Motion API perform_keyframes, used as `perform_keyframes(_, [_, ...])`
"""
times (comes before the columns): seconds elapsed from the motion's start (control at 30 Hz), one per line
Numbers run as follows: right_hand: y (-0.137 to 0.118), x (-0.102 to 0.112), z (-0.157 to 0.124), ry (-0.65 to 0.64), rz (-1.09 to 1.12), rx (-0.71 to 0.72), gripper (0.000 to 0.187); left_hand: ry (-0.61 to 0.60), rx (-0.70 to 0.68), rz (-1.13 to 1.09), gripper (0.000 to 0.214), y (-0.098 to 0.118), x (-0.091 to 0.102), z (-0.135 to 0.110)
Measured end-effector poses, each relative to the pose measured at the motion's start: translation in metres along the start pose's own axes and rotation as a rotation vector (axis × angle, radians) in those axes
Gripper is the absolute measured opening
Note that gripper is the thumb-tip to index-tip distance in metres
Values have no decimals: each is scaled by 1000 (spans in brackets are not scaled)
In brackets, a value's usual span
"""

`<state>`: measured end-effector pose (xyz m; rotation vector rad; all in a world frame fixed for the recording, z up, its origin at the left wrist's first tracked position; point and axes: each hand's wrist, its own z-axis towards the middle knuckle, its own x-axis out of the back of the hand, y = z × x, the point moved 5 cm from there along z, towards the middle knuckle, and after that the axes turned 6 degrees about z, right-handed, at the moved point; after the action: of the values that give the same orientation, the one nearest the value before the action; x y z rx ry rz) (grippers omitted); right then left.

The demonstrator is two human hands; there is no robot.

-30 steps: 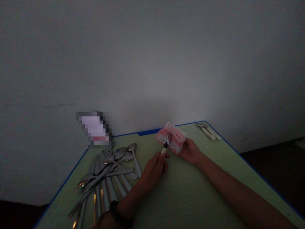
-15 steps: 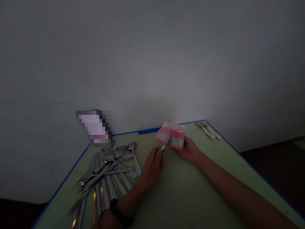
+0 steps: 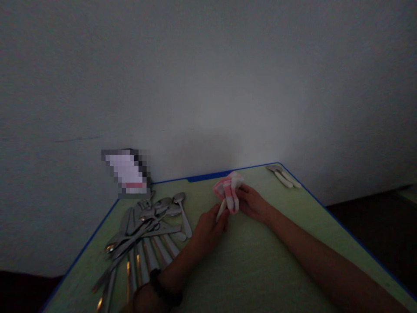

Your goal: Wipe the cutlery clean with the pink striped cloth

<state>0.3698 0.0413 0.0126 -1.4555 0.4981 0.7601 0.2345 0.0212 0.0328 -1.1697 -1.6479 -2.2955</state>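
My left hand (image 3: 207, 231) is closed around the pale handle of a white-handled piece of cutlery (image 3: 221, 210). Its far end is covered by a pink-and-white cloth (image 3: 230, 193), so I cannot tell which kind it is. My right hand (image 3: 253, 202) pinches the cloth, which is bunched around that covered end. Both hands are held above the table, close together. Left of my left hand lies a spread of metal cutlery (image 3: 143, 230), with spoons, knives and other pieces overlapping.
The light green table (image 3: 257, 256) has a blue edge and stands against a grey wall (image 3: 208, 87). Two white-handled pieces of cutlery (image 3: 286, 177) lie at its far right corner. A blurred-out, phone-like object (image 3: 127, 174) leans at the far left.
My right hand has folded the cloth from a flat, open pad into a bunch around the cutlery's end. More of the pale handle shows in my left hand.
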Motion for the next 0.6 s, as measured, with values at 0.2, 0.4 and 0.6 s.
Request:
perform_keyframes(0.2, [4, 8, 4, 40, -251, 124, 24, -29, -48, 59, 25, 0, -5, -2])
perform_keyframes(0.4, [1, 10, 4, 57, -345, 190, 24, -23, -66, 98, 28, 0, -6, -2])
perform_keyframes(0.6, [0, 7, 2, 207, -345, 182, 29, -33, -81, 79, 30, 3, -5, -2])
